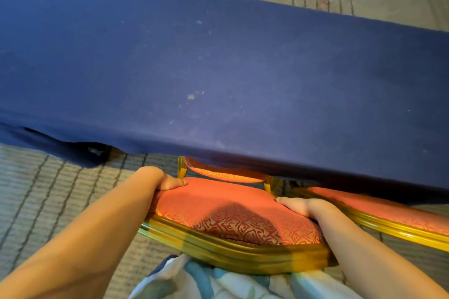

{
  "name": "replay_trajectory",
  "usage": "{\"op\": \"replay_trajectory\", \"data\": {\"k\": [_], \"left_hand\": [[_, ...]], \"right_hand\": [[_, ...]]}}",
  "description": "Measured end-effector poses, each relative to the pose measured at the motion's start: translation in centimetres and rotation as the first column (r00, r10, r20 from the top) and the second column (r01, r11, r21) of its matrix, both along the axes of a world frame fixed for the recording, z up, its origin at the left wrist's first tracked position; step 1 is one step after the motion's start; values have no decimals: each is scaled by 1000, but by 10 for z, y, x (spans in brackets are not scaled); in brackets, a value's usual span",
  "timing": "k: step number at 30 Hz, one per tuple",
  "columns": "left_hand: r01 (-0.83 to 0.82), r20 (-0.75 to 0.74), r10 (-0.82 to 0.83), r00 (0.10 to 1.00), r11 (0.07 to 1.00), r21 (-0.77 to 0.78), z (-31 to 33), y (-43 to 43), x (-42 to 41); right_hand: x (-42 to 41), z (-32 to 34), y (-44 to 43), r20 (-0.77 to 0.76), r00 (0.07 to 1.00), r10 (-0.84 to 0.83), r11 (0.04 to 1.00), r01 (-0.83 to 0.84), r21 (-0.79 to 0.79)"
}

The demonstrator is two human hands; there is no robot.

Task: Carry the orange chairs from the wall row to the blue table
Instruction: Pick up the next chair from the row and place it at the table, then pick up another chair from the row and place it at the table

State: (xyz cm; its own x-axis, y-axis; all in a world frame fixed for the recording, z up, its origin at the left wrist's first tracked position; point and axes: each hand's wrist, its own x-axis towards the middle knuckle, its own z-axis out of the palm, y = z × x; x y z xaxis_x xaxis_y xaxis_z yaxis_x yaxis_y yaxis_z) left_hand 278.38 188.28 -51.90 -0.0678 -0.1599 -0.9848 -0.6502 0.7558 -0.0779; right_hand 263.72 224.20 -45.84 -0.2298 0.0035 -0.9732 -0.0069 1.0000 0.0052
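Note:
An orange patterned chair (226, 211) with a gold frame sits right in front of me, its seat tucked under the near edge of the blue-clothed table (218, 68). My left hand (162, 179) grips the left side of its backrest, thumb on the fabric. My right hand (298, 205) grips the right side the same way. A second orange chair (379, 213) stands just to the right, also partly under the table edge.
Grey striped carpet (56, 184) lies to the left and beyond the table. The blue cloth hangs low at the left, near a dark table foot (96, 150). My pale patterned clothing (218, 281) shows below the chair back.

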Motion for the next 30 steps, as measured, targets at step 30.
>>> {"op": "replay_trajectory", "data": {"k": [30], "left_hand": [[-473, -603, 382, 701, 881, 9, 144, 20, 62]], "right_hand": [[69, 83, -162, -371, 928, 13, 766, -248, -593]]}}
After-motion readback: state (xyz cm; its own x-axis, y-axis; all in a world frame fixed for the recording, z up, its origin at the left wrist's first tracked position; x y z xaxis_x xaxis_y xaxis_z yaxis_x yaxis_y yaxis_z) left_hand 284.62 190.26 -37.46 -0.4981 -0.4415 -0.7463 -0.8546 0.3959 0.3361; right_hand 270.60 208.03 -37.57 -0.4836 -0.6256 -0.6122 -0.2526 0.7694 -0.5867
